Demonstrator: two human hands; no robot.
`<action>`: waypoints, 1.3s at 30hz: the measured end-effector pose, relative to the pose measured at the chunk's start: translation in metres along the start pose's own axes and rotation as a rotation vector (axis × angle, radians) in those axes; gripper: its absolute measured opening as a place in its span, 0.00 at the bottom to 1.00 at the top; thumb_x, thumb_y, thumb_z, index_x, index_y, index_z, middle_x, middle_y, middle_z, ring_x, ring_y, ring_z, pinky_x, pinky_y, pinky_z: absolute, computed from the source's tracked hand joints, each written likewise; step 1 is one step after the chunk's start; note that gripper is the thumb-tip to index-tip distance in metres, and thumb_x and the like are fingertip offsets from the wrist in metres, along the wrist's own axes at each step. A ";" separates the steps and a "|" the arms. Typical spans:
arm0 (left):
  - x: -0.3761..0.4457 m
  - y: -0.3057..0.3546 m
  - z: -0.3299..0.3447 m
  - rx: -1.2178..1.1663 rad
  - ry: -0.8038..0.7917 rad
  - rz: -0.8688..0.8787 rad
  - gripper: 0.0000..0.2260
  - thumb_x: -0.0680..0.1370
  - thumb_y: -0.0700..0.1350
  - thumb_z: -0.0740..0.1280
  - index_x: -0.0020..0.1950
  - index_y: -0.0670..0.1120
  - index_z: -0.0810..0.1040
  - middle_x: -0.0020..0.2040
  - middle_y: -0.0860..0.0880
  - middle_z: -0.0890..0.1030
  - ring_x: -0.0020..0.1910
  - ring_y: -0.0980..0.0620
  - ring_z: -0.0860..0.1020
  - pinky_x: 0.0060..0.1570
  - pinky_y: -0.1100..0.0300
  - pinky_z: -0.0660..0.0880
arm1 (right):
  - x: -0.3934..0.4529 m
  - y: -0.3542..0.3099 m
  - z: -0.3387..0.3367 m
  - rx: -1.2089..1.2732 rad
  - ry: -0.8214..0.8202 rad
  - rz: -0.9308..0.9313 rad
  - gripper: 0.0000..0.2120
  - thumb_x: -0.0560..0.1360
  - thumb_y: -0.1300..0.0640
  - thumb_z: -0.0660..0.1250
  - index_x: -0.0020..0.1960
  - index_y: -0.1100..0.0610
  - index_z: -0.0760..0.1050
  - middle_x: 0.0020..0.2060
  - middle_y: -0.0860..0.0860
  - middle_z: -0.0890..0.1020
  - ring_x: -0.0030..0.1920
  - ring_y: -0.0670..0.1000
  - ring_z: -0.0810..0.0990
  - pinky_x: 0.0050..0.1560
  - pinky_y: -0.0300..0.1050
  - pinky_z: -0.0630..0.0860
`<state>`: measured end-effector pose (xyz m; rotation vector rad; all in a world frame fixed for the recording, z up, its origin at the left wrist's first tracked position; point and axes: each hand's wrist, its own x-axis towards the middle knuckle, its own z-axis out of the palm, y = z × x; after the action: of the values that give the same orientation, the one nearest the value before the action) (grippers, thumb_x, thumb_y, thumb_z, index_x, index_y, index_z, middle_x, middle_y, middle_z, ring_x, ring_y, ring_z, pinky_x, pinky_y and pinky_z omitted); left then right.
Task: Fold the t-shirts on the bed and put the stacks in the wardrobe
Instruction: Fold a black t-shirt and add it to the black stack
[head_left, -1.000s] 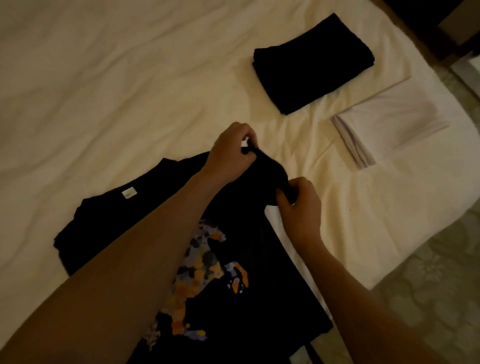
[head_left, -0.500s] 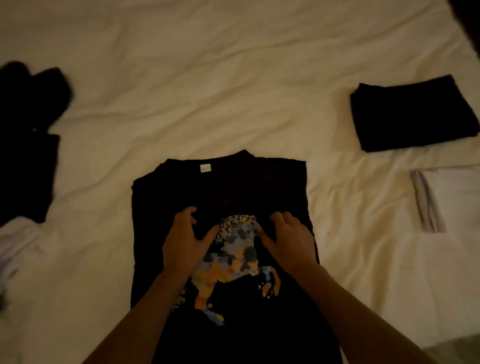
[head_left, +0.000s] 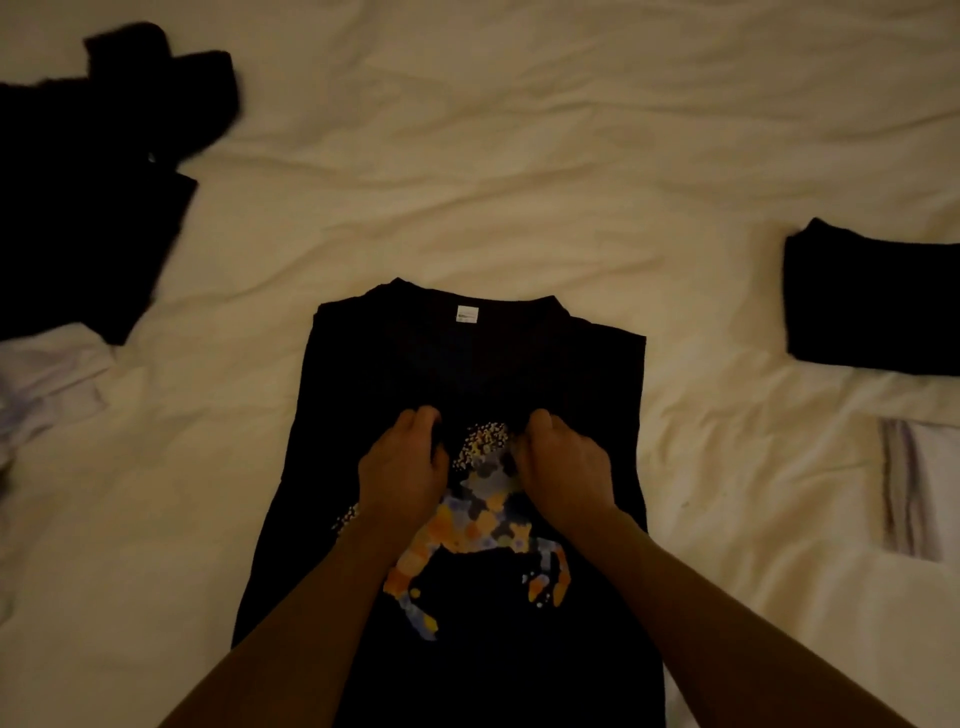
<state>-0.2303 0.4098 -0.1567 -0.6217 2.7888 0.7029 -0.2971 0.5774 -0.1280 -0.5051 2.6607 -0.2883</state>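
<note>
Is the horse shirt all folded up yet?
Not yet. The horse shirt has its sides tucked in, but it lies long on the bed, print showing, both hands on it.

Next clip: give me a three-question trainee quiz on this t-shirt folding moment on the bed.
1. True or false: the black t-shirt with the multicoloured horse print lies with its neck label away from the person.
2. Which hand pinches the fabric: A left hand, B right hand, C both?
3. Fill in: the folded black stack lies to the shirt's ____.

Key: 1 true; 2 C; 3 right, with a folded white stack nearer the person on the cream bedsheet.
</note>
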 end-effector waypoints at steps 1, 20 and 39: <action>0.000 0.000 0.000 -0.015 -0.007 0.029 0.13 0.81 0.45 0.63 0.65 0.47 0.72 0.59 0.46 0.75 0.52 0.45 0.77 0.42 0.55 0.71 | 0.003 -0.005 0.003 0.009 -0.025 -0.012 0.09 0.82 0.52 0.56 0.55 0.58 0.69 0.49 0.54 0.78 0.44 0.58 0.80 0.34 0.46 0.64; 0.048 -0.020 -0.025 -0.012 0.002 0.313 0.19 0.84 0.51 0.58 0.75 0.56 0.67 0.48 0.50 0.75 0.42 0.49 0.76 0.35 0.55 0.73 | 0.033 0.002 -0.001 0.198 0.017 -0.050 0.20 0.81 0.47 0.60 0.72 0.49 0.64 0.55 0.54 0.80 0.51 0.57 0.81 0.45 0.50 0.78; 0.135 -0.044 -0.079 0.206 0.150 -0.052 0.28 0.74 0.67 0.66 0.64 0.49 0.73 0.61 0.42 0.74 0.62 0.39 0.70 0.56 0.47 0.66 | 0.102 0.052 -0.051 0.087 0.236 0.257 0.27 0.76 0.41 0.67 0.68 0.56 0.69 0.62 0.57 0.73 0.63 0.60 0.70 0.60 0.55 0.69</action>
<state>-0.3377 0.2886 -0.1451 -0.7291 2.9182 0.3652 -0.4216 0.5912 -0.1338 -0.1030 2.8844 -0.4047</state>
